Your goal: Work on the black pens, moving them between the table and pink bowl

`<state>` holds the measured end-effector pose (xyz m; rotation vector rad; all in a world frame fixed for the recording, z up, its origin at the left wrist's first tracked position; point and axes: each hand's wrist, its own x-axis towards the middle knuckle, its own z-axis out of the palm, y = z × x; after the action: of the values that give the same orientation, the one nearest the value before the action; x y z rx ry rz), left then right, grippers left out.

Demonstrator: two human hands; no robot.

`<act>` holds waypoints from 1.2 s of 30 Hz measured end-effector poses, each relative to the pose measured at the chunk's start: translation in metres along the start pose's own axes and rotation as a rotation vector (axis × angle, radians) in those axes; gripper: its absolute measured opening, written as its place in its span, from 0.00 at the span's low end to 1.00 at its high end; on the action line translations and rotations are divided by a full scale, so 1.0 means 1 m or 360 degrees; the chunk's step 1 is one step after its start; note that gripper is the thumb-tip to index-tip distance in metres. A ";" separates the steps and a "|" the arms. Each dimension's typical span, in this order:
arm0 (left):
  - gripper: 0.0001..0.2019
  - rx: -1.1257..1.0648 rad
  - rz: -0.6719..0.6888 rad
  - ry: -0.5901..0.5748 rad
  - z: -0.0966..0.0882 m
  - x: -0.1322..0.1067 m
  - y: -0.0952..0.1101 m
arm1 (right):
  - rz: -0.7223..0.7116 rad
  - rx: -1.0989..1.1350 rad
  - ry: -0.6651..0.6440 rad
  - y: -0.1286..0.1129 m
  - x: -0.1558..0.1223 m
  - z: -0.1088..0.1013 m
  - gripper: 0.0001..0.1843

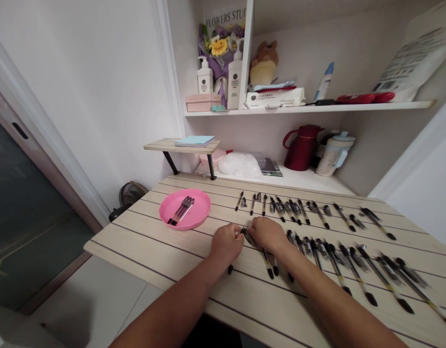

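Note:
My left hand (227,244) is closed in a pinch round a pen; the pen's black end (230,269) sticks out below the hand, and most of its body is hidden by my fingers. Close beside it, my right hand (267,234) is also closed, its fingertips almost meeting the left ones over the table. A small dark piece shows between the two hands, too small to name. Beneath my right wrist lie uncapped pens (268,265). Rows of clear pens with black ends (366,290) and loose pen caps (327,210) spread to the right.
At the left, a pink scalloped tray (201,212) holds several capped pens (182,210). Behind it stands a small raised shelf (159,145) bearing light-blue paper (194,140). A red jug (303,147) and a pale tumbler (334,154) stand at the back of the slatted table (143,241).

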<state>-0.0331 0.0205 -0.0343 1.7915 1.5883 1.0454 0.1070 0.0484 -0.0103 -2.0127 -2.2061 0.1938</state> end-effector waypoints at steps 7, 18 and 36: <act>0.05 0.0505 0.0222 -0.0065 0.002 -0.001 -0.001 | 0.0074 -0.0031 -0.0091 0.000 0.003 -0.003 0.18; 0.12 0.0982 0.0117 -0.0274 0.008 0.001 0.008 | -0.0020 -0.0135 -0.0232 -0.005 -0.020 -0.016 0.17; 0.14 0.0762 0.0429 -0.0236 0.008 0.008 0.003 | 0.0064 -0.0072 -0.0055 0.000 -0.019 -0.017 0.21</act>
<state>-0.0248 0.0285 -0.0342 2.3934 1.6313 0.6516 0.1118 0.0297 0.0062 -2.0941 -2.2116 0.1864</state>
